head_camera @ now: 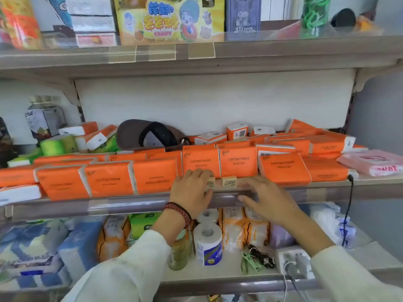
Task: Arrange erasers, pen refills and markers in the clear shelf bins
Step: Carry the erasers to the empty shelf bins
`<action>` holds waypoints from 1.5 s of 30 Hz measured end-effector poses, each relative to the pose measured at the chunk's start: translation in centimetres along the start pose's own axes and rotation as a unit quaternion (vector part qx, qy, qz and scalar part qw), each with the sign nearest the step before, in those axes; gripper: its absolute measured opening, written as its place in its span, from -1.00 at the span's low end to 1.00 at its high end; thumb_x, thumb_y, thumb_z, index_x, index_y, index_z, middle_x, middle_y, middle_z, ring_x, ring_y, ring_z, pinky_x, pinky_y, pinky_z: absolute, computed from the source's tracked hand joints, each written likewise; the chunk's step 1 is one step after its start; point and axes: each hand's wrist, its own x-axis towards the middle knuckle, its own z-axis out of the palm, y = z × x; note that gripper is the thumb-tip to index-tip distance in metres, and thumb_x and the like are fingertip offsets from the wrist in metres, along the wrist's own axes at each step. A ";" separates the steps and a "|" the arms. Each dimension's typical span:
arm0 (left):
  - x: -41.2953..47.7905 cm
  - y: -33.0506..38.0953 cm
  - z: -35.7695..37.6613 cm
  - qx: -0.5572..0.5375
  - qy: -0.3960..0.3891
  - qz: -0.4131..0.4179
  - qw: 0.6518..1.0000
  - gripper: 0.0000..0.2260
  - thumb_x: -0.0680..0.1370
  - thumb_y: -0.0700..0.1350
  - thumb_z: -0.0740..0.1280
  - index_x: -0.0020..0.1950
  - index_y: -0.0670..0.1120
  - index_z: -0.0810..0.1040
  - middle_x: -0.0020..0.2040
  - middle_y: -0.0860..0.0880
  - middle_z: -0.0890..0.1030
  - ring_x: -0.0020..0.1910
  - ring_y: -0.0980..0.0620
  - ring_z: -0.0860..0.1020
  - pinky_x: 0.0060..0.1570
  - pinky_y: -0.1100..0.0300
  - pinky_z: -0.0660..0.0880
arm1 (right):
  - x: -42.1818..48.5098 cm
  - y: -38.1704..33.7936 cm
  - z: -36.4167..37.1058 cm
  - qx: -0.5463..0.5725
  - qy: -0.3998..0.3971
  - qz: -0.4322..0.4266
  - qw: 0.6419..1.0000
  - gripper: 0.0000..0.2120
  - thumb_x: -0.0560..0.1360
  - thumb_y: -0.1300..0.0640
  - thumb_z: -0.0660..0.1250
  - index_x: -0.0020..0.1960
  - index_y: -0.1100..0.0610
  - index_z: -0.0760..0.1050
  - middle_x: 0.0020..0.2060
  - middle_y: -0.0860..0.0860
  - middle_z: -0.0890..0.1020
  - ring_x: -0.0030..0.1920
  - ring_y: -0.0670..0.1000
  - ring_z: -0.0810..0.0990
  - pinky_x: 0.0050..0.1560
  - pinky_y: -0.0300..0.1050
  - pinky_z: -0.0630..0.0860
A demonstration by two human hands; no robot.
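Two small beige erasers stand side by side at the front edge of the middle shelf, behind its clear front rail [139, 203]. My left hand [192, 190] reaches over the rail with its fingers bent against the left eraser [210, 183], partly covering it; whether it pinches the eraser is unclear. The right eraser [229, 181] stands free. My right hand [268, 199] is blurred just right of it, with its fingers stretched out along the rail and nothing in them. No pen refills or markers are visible.
Orange cotton tissue packs [200, 162] fill the middle shelf right behind the erasers, with a dark cap [148, 134] further back. A pink wet-wipe pack [375, 162] lies at the right. Toilet rolls [208, 243] and a power strip [292, 262] sit on the shelf below.
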 end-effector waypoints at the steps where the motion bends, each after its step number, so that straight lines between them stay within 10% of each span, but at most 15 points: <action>1: 0.7 -0.1 0.1 0.002 0.001 -0.003 1.000 -0.68 0.57 0.05 0.20 0.33 0.11 0.36 0.25 0.10 0.47 0.21 0.01 0.43 0.07 0.08 0.45 | 0.7 0.2 -0.1 0.000 0.004 -0.001 1.000 -0.65 0.54 -0.08 0.31 0.29 -0.03 0.45 0.14 -0.13 0.52 0.16 -0.09 0.49 0.07 -0.14 0.49; 16: 5.7 -0.8 -0.4 0.063 -0.140 -0.021 0.988 -0.76 0.58 0.15 0.18 0.19 0.16 0.49 0.13 0.07 0.58 0.13 0.00 0.53 0.22 -0.05 0.31 | 7.6 1.7 1.5 -0.058 -0.067 -0.027 0.996 -0.76 0.57 -0.05 0.27 0.22 -0.06 0.49 0.14 -0.06 0.58 0.15 0.01 0.53 0.00 -0.10 0.46; 25: 4.1 -4.1 -6.6 -0.005 0.019 -0.004 1.000 -0.76 0.57 0.11 0.21 0.18 0.06 0.48 0.04 0.06 0.55 -0.05 -0.04 0.57 -0.22 0.10 0.49 | 8.7 -4.0 -5.6 0.044 0.069 -0.131 0.988 -0.83 0.57 -0.05 0.28 0.13 -0.04 0.50 0.04 -0.15 0.58 0.03 -0.07 0.52 -0.08 -0.07 0.48; 35: -11.7 -13.5 -13.5 0.048 0.046 -0.203 0.977 -0.73 0.46 0.11 0.22 0.09 0.03 0.49 -0.05 0.04 0.51 -0.16 -0.04 0.52 -0.21 0.03 0.53 | 10.0 -18.9 1.6 0.169 -0.050 -0.306 0.936 -0.89 0.57 -0.06 0.24 0.07 -0.08 0.42 0.01 -0.16 0.56 -0.01 -0.05 0.52 0.06 0.01 0.47; 45: -40.1 -12.7 -19.1 0.086 0.076 -0.535 0.837 -0.86 0.49 -0.07 0.41 0.03 -0.01 0.62 -0.13 0.00 0.58 -0.17 0.03 0.55 -0.06 0.17 0.47 | 1.1 -40.2 11.2 0.280 -0.220 -0.514 0.780 -0.87 0.58 -0.06 0.23 0.10 -0.07 0.43 -0.07 -0.16 0.52 -0.14 -0.09 0.49 -0.11 -0.09 0.42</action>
